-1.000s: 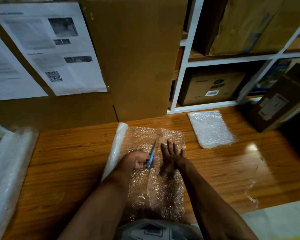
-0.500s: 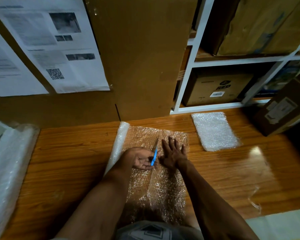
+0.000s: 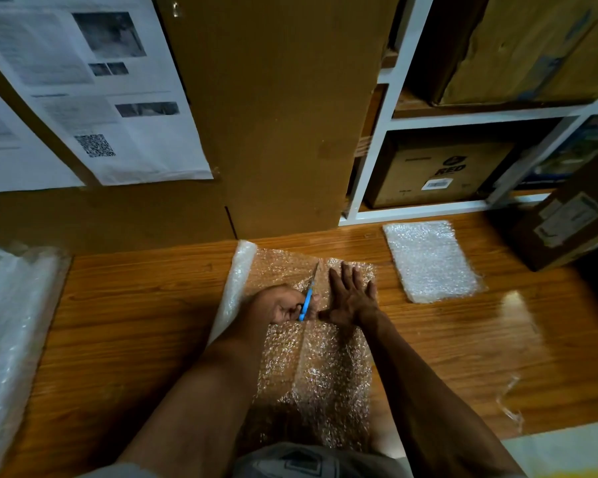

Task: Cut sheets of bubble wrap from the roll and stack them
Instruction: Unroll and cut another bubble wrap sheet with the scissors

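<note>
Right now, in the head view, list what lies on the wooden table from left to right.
Large bubble wrap roll → small roll → left hand → blue scissors → right hand → stack of cut sheets → cardboard box.

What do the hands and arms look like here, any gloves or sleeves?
No gloves: the left hand and right hand are bare, as are both forearms. No watch, ring or wristband shows. A pale sleeve edge may show at the bottom left, but it is too cropped to tell.
</note>
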`<state>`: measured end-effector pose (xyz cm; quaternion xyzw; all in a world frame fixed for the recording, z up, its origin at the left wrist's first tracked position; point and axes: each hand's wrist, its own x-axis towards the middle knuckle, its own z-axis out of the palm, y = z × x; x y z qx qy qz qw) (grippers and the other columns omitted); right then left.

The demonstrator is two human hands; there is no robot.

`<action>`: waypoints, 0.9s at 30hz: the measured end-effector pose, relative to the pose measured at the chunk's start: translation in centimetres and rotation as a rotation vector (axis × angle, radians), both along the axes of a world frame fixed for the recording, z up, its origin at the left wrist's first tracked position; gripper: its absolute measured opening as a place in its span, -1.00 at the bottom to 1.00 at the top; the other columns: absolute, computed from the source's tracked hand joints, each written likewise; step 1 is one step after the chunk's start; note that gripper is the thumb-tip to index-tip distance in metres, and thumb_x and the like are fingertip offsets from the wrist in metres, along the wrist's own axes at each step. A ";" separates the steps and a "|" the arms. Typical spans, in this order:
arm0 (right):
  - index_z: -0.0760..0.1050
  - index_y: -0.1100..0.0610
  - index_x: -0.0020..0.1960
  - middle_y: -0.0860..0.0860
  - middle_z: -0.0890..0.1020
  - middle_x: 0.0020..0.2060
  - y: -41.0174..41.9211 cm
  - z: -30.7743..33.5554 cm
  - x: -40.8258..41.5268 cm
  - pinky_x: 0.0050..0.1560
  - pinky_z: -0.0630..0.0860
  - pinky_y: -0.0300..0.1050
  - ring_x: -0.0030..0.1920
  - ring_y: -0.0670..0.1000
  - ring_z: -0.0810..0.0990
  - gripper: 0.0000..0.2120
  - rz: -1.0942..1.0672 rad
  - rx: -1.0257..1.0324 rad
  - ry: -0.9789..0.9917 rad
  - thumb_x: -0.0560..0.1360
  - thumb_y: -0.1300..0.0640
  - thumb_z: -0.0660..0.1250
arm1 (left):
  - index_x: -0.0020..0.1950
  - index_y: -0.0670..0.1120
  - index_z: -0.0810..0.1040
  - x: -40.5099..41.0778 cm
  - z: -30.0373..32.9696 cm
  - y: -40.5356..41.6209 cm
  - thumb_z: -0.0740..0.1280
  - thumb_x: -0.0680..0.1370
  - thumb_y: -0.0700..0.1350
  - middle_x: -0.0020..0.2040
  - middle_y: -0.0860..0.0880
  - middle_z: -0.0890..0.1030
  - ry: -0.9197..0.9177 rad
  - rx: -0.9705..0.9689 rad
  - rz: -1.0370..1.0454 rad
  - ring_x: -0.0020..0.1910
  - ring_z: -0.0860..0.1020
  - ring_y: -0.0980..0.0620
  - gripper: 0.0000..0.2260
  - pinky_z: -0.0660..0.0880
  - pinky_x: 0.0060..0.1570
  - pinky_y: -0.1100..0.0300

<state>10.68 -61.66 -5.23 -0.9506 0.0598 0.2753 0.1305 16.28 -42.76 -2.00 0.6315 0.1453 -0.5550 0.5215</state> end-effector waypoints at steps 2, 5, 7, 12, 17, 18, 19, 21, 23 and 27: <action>-0.37 -0.04 0.67 0.09 -0.44 0.60 -0.1 -0.1 0.1 0.53 -0.26 0.53 0.61 0.24 -0.43 0.31 -0.003 0.005 -0.007 0.30 -0.58 0.35 | 0.00 -0.27 0.63 0.0 -0.1 0.0 0.38 0.61 -0.17 -0.17 -0.19 0.66 -0.007 -0.004 0.020 -0.32 0.52 0.12 -0.85 0.40 -0.58 0.40; -0.39 -0.04 0.66 0.08 -0.44 0.61 -0.1 -0.3 0.4 0.53 -0.28 0.52 0.60 0.24 -0.43 0.34 -0.019 0.019 0.002 0.28 -0.58 0.37 | 0.01 -0.23 0.64 0.3 -0.5 0.1 0.36 0.63 -0.21 -0.15 -0.20 0.65 0.014 0.006 0.023 -0.47 0.55 0.15 -0.90 0.41 -0.58 0.40; -0.40 -0.03 0.66 0.07 -0.44 0.61 -0.2 -0.4 0.5 0.52 -0.31 0.50 0.60 0.23 -0.45 0.37 -0.027 0.015 0.005 0.26 -0.59 0.38 | 0.04 -0.24 0.63 0.5 -0.7 0.1 0.35 0.64 -0.19 -0.15 -0.19 0.66 0.052 0.010 -0.009 -0.50 0.48 0.18 -0.87 0.42 -0.57 0.40; -0.40 0.01 0.66 0.08 -0.46 0.60 -0.3 -0.1 0.5 0.53 -0.29 0.52 0.60 0.25 -0.44 0.40 -0.009 0.023 0.018 0.24 -0.64 0.35 | 0.13 -0.24 0.59 1.0 0.1 -0.4 0.31 0.67 -0.07 -0.07 -0.19 0.68 0.119 -0.037 -0.017 -0.41 0.63 0.12 -0.77 0.53 -0.48 0.38; -0.41 0.01 0.65 0.08 -0.46 0.60 -0.3 0.1 0.5 0.53 -0.27 0.53 0.60 0.24 -0.44 0.38 -0.009 0.014 0.015 0.27 -0.59 0.38 | 0.14 -0.20 0.60 1.7 0.3 -0.8 0.31 0.67 -0.06 0.10 -0.17 0.69 0.084 -0.024 -0.013 -0.11 0.67 0.05 -0.79 0.59 -0.35 0.34; -0.42 0.00 0.65 0.07 -0.46 0.59 -0.2 0.1 0.5 0.53 -0.28 0.52 0.60 0.24 -0.44 0.38 -0.012 0.010 0.019 0.28 -0.58 0.39 | 0.14 -0.19 0.61 1.8 0.4 -0.9 0.32 0.66 -0.08 0.12 -0.18 0.69 0.069 -0.018 -0.001 -0.06 0.66 0.02 -0.80 0.58 -0.35 0.34; -0.42 -0.01 0.65 0.07 -0.47 0.59 -0.2 0.1 0.5 0.53 -0.29 0.51 0.60 0.23 -0.45 0.37 -0.016 0.007 0.022 0.28 -0.57 0.40 | 0.14 -0.19 0.60 1.8 0.5 -1.1 0.33 0.66 -0.10 0.11 -0.18 0.69 0.053 -0.019 0.020 -0.04 0.67 0.00 -0.82 0.57 -0.39 0.36; -0.42 -0.02 0.65 0.06 -0.48 0.58 -0.2 0.1 0.6 0.53 -0.31 0.49 0.59 0.22 -0.46 0.37 -0.025 0.007 0.028 0.29 -0.54 0.42 | 0.10 -0.18 0.59 1.7 0.7 -1.4 0.29 0.67 -0.17 0.00 -0.18 0.67 0.009 -0.040 0.072 -0.13 0.68 0.00 -0.88 0.48 -0.50 0.41; -0.42 -0.03 0.65 0.06 -0.49 0.58 -0.1 0.1 0.6 0.53 -0.32 0.48 0.59 0.22 -0.46 0.36 -0.025 0.007 0.028 0.29 -0.54 0.42 | 0.08 -0.19 0.59 1.5 1.1 -1.8 0.27 0.67 -0.22 -0.09 -0.14 0.65 -0.040 -0.064 0.112 -0.24 0.68 0.03 -0.89 0.45 -0.52 0.43; -0.41 -0.03 0.65 0.06 -0.50 0.57 -0.1 0.1 0.6 0.53 -0.33 0.48 0.59 0.23 -0.46 0.36 -0.021 0.006 0.018 0.29 -0.58 0.38 | 0.22 -0.31 0.57 1.9 1.4 -1.8 0.32 0.63 -0.28 0.04 -0.24 0.67 -0.123 -0.120 0.191 -0.13 0.71 -0.03 -0.81 0.61 -0.33 0.31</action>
